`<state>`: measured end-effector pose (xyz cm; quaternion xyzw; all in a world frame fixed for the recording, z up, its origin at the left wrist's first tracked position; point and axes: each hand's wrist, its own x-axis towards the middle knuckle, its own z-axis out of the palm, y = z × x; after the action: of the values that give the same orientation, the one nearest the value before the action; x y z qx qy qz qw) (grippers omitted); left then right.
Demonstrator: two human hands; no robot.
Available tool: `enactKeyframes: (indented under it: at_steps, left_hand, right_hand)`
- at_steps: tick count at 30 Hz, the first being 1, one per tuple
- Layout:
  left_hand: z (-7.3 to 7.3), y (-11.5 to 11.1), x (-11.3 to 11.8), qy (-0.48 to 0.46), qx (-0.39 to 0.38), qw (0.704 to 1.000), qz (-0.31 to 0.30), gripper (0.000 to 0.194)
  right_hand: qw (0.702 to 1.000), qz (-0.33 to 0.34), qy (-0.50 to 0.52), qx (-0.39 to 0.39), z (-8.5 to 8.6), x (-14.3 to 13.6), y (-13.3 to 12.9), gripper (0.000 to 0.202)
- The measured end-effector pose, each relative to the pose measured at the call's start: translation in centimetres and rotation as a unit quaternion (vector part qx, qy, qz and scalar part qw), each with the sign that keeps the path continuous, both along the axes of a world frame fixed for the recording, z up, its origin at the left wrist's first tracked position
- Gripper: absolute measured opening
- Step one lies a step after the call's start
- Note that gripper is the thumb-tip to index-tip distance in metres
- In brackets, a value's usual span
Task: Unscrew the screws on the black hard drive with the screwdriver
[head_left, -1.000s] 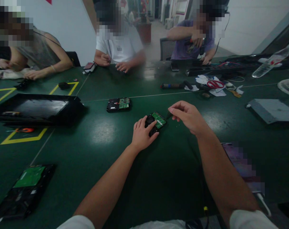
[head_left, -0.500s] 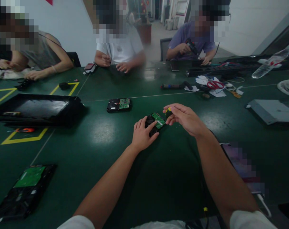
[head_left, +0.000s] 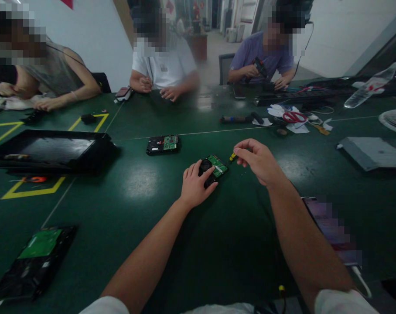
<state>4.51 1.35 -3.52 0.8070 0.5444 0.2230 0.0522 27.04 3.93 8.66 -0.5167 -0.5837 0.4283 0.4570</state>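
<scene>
A hard drive (head_left: pixel 219 165) with a green circuit board facing up lies on the dark green table in front of me. My left hand (head_left: pixel 197 183) holds it at its left part, fingers spread over it and thumb at the near side. A small yellow and black screwdriver (head_left: pixel 232 156) is pinched between the thumb and fingers of my right hand (head_left: pixel 254 160). Its thin end points down just beyond the drive's right edge; whether the tip touches anything cannot be made out. Tiny bits (head_left: pixel 244 173) lie on the table below my right hand.
A second hard drive (head_left: pixel 162 144) lies farther back, a larger one (head_left: pixel 37 253) at near left. A black tray (head_left: pixel 50 150) stands left; a grey metal box (head_left: pixel 371 152) and a phone (head_left: pixel 329 226) are at right. Three co-workers sit across, one holding a power tool (head_left: pixel 260 67).
My right hand has lifted slightly and shifted right with the screwdriver, showing more of its yellow part. My left hand and the hard drive under it have stayed in place.
</scene>
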Motion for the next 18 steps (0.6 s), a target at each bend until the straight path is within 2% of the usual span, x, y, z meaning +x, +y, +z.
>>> enactKeyframes:
  at_steps: [3, 10, 15, 18]
  left_hand:
    - [0.05, -0.02, 0.03, 0.001, 0.003, 1.000, 0.000, 0.060]
    - [0.08, -0.04, 0.03, 0.001, 0.003, 1.000, 0.000, 0.059]
    - [0.06, -0.02, 0.03, 0.000, 0.008, 1.000, 0.000, 0.059]
    - [0.06, 0.01, 0.03, 0.000, 0.004, 1.000, -0.004, 0.059]
  right_hand:
    - [1.000, 0.001, 0.025, -0.017, 0.05, -0.21, -0.05, 0.016]
    - [0.993, 0.073, 0.077, -0.045, 0.07, -0.63, -0.13, 0.026]
    - [0.988, 0.075, 0.129, -0.045, -0.29, -0.58, 0.10, 0.027]
    - [0.992, 0.073, 0.100, -0.037, -0.45, -0.45, 0.18, 0.027]
